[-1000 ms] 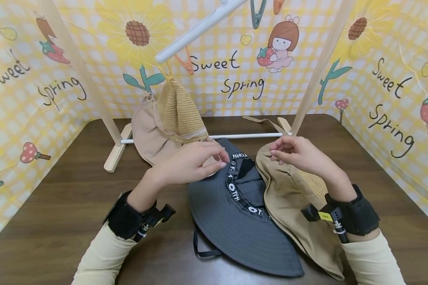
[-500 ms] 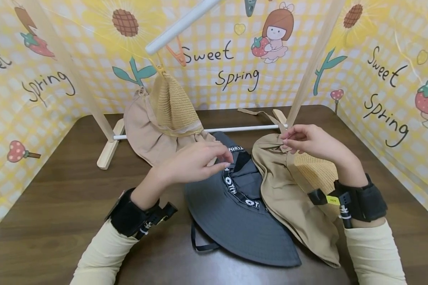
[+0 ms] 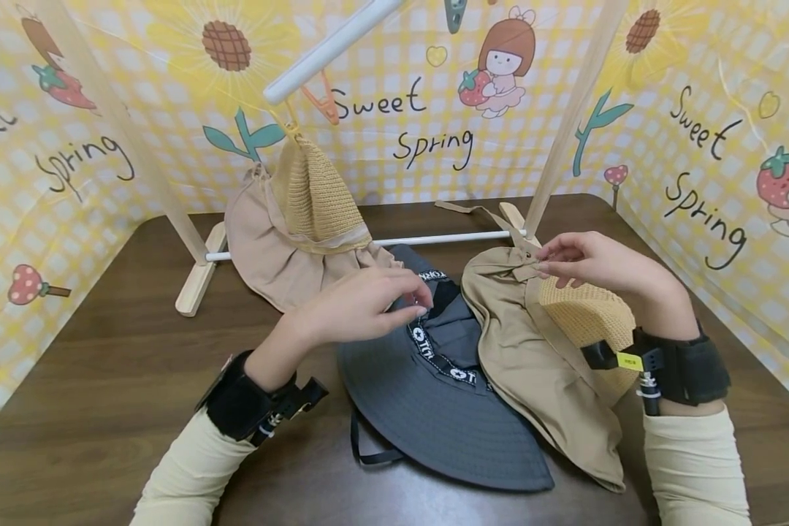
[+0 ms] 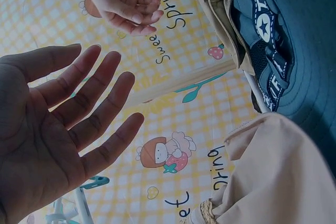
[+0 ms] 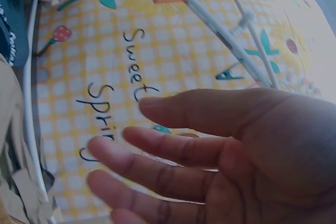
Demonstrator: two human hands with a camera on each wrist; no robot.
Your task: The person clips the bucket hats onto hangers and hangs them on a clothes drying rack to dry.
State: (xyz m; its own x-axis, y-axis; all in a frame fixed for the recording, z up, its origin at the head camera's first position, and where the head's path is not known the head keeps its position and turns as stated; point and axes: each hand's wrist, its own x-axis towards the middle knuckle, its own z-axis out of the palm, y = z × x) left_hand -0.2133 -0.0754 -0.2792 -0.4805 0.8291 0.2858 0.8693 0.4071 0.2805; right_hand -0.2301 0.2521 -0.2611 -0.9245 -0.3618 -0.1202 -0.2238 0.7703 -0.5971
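My left hand (image 3: 361,303) hovers over the dark grey wide-brimmed hat (image 3: 434,431), its fingers loosely bent and holding nothing. In the left wrist view its palm (image 4: 42,145) faces the camera with the fingers spread. My right hand (image 3: 605,263) is above the khaki sun hat with a straw crown (image 3: 532,343); the right wrist view shows its relaxed fingers (image 5: 157,177) with nothing in them. Behind the left hand, a beige hat with a straw crown (image 3: 322,197) hangs by its tip from a yellow clip (image 3: 292,130).
A white hanger bar (image 3: 332,51) carries the yellow clip, an orange clip (image 3: 322,98) and a green-grey clip (image 3: 455,14). A wooden stand has slanted posts (image 3: 568,131) and a low white rod (image 3: 440,238). A printed cloth surrounds the brown table (image 3: 105,380).
My right hand has shifted right, off the near edge of the khaki hat toward its straw crown. The left hand stays nearly in place. The head view has tilted down slightly.
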